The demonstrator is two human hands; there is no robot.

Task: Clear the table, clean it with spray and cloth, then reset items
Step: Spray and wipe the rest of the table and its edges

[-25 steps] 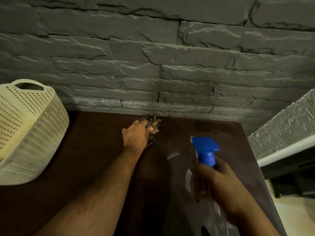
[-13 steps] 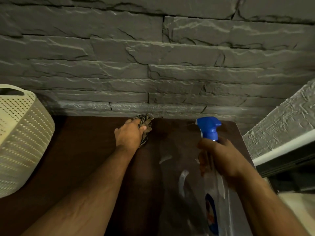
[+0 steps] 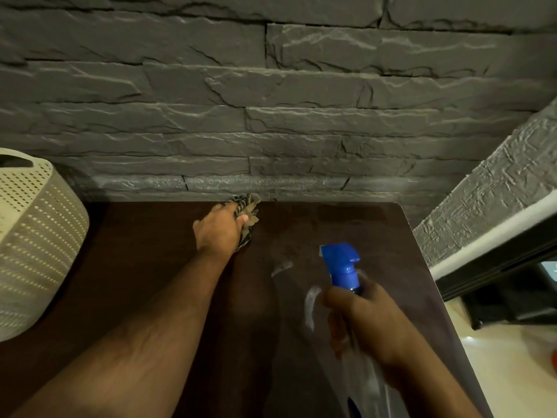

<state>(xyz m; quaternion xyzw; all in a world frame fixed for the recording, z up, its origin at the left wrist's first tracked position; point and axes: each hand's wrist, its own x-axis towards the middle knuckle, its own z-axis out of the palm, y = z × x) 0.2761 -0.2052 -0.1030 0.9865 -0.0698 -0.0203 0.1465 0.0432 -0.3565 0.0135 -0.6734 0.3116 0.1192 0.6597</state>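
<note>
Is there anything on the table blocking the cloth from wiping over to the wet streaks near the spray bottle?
Nothing visible does. The left hand grips the striped cloth at the far edge of the dark brown table; bare tabletop runs to the wet streaks.

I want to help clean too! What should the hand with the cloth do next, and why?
Probably slide the cloth right, toward the wet streaks. The left hand holds it at the table's far edge; the streaks look unwiped.
</note>
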